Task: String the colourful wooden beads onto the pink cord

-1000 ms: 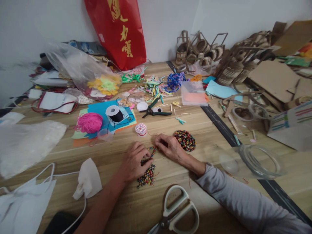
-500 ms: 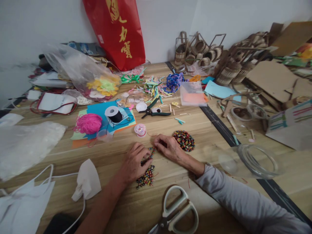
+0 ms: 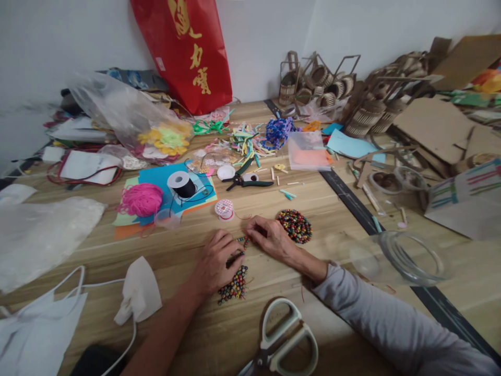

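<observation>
A short strand of small coloured beads (image 3: 245, 242) runs between my two hands, low over the table. My left hand (image 3: 217, 261) has its fingers curled over the near end, thumb and fingertips closed on it. At the far end my right hand (image 3: 270, 237) pinches the strand; its fingertips partly hide what lies between them. Joined or close below my left thumb lies a flat patch of multicoloured beads (image 3: 234, 288). Beyond my right wrist rests a round coil of similar beads (image 3: 294, 226). A spool with pink pearly beads (image 3: 224, 210) stands just past my fingers.
Large scissors (image 3: 287, 334) lie near the front edge. Farther back are pruning shears (image 3: 246, 180), a black thread spool (image 3: 182, 185) and pink yarn (image 3: 141, 199). A coil of clear tubing (image 3: 415, 258) lies right, a white cloth piece (image 3: 141, 287) left.
The hands have barely moved; the left fingers have shifted slightly along the beads. The whole view has drifted a little to the left.
</observation>
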`<action>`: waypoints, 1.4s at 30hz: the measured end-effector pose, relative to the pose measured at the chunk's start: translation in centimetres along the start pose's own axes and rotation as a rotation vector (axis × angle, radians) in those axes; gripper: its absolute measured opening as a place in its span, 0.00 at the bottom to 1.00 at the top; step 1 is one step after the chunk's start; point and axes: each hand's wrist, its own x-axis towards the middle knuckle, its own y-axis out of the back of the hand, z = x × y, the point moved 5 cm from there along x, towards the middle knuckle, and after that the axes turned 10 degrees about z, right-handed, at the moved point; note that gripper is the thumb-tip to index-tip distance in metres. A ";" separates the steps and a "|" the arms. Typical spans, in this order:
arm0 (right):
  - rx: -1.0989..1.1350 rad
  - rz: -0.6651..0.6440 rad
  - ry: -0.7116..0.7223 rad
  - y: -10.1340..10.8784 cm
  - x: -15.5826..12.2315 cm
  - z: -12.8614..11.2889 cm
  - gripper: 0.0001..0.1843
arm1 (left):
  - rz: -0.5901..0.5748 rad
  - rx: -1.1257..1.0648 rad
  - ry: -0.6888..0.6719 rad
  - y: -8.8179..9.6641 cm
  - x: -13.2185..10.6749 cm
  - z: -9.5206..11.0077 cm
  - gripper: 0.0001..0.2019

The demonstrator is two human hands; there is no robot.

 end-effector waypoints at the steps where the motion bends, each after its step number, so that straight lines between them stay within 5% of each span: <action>1: 0.000 0.001 0.001 0.0 0.0 0.0 0.05 | -0.007 0.003 0.004 0.0 0.0 0.0 0.03; 42: -0.009 -0.008 -0.005 0.0 0.0 0.0 0.05 | 0.009 -0.024 0.001 -0.4 0.2 0.1 0.04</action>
